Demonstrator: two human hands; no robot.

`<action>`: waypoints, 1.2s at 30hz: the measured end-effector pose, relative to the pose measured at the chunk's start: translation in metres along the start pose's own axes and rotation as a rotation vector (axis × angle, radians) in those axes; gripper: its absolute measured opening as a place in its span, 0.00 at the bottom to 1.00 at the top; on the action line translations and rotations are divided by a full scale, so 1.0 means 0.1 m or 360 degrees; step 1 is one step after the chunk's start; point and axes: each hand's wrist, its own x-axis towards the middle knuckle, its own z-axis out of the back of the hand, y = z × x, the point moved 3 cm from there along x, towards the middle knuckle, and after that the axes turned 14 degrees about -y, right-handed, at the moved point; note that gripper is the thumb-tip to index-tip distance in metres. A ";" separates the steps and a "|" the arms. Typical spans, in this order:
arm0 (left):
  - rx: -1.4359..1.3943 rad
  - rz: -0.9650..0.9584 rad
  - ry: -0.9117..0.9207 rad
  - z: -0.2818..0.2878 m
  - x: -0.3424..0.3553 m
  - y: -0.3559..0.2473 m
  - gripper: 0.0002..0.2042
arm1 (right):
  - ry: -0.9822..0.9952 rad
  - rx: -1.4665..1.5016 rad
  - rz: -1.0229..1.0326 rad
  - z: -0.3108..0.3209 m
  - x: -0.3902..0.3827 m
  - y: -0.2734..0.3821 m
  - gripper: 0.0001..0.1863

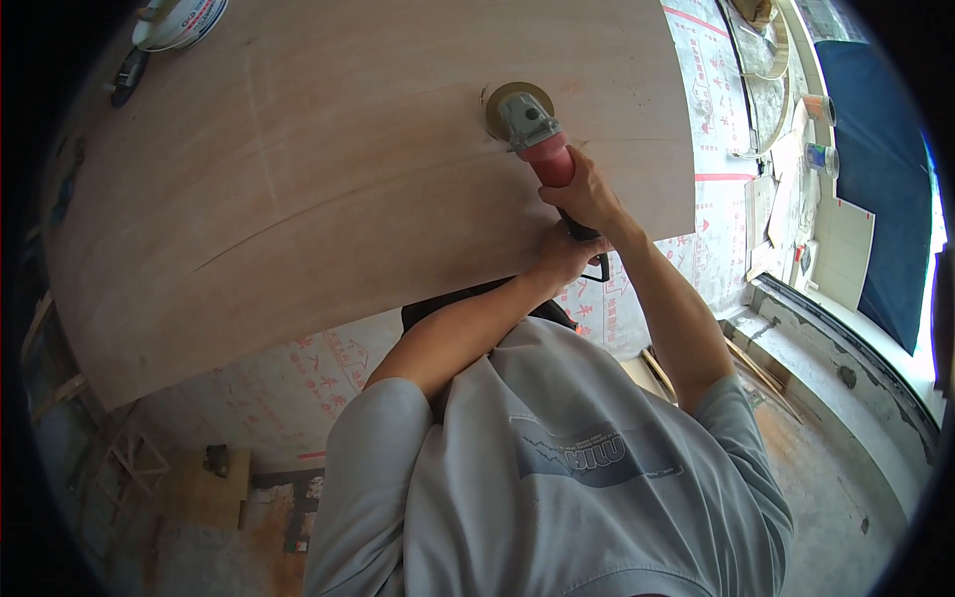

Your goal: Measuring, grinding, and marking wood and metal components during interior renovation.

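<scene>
A red and grey angle grinder [546, 157] is in both my hands over a large plywood sheet [368, 149]. Its round tan disc [496, 107] is at the board's surface, by a small dark mark; whether it touches the wood I cannot tell. My right hand [589, 195] wraps the red body from the right side. Behind it, my left hand [564, 256] is closed around the black rear end, its fingers partly hidden. A thin dark curved line runs across the wood from the left toward the grinder.
A white bucket [184, 22] and a dark-handled brush [128, 78] lie at the far left of the board. Printed protective sheeting [711, 119] covers the floor. To the right are cans [822, 159], a low ledge [846, 373] and a dark blue panel [880, 189].
</scene>
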 end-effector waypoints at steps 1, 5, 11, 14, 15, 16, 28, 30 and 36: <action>0.0027 -0.0024 0.0011 -0.01 -0.02 -0.01 0.17 | 0.0017 0.0009 0.0007 0.01 -0.01 0.01 0.30; 0.0022 -0.0011 0.0070 -0.02 -0.03 -0.06 0.16 | 0.0008 -0.0015 0.0045 0.02 -0.03 0.05 0.30; 0.0051 -0.0029 0.0086 0.01 0.00 0.00 0.16 | 0.0021 -0.0010 -0.0010 0.00 -0.01 0.00 0.31; 0.0065 -0.0057 0.0059 0.01 0.00 0.01 0.15 | 0.0023 0.0032 -0.0020 0.00 -0.01 0.01 0.30; 0.0065 -0.0057 0.0059 0.01 0.00 0.01 0.15 | 0.0023 0.0033 -0.0021 0.01 -0.02 0.02 0.30; 0.0060 -0.0037 0.0056 0.01 0.00 0.01 0.15 | 0.0018 0.0009 0.0002 0.01 -0.03 0.04 0.30; 0.0239 -0.0218 0.0307 0.01 -0.20 -0.20 0.21 | -0.0216 0.0096 -0.0056 0.20 -0.14 -0.01 0.25; 0.0564 -0.0990 0.0169 0.08 -0.31 -0.26 0.32 | -0.0272 0.0533 -0.0279 0.32 -0.28 0.00 0.19; 0.1442 -0.1144 0.0446 0.15 -1.01 -0.78 0.37 | -0.0767 0.1755 -0.0732 0.88 -0.97 -0.03 0.17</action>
